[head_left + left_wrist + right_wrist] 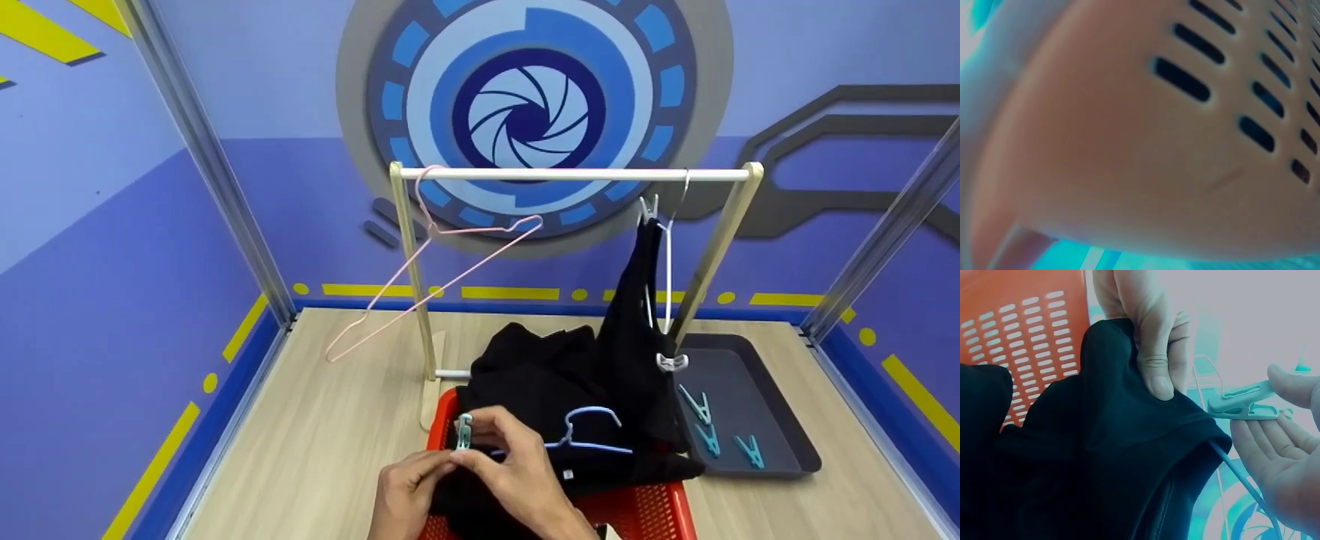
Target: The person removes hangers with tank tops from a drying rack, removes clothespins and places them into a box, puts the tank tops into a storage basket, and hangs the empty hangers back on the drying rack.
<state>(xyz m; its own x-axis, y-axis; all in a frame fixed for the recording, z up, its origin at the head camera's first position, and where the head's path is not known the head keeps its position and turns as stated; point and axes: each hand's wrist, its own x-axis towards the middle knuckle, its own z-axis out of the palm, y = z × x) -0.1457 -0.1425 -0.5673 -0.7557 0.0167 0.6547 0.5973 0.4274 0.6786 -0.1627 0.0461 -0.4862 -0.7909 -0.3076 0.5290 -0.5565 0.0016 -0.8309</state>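
Observation:
My left hand (405,487) pinches the edge of a black garment (1123,416) between thumb and fingers, over the red basket. Close beside it, my right hand (521,465) holds a teal clothespin (1244,402) between thumb and fingers, its tip right at the garment's edge. One arm of a blue hanger (592,448) runs into the garment's opening in the right wrist view; its hook stands up from the black cloth in the head view. The basket wall fills most of the left wrist view, hiding the left hand's grip there.
A wooden rack (570,175) carries a pink hanger (480,230) at left and another black garment (637,300) clipped on a white hanger at right. The red basket (679,510) stands in front. A dark tray (787,420) with several teal clothespins lies at right.

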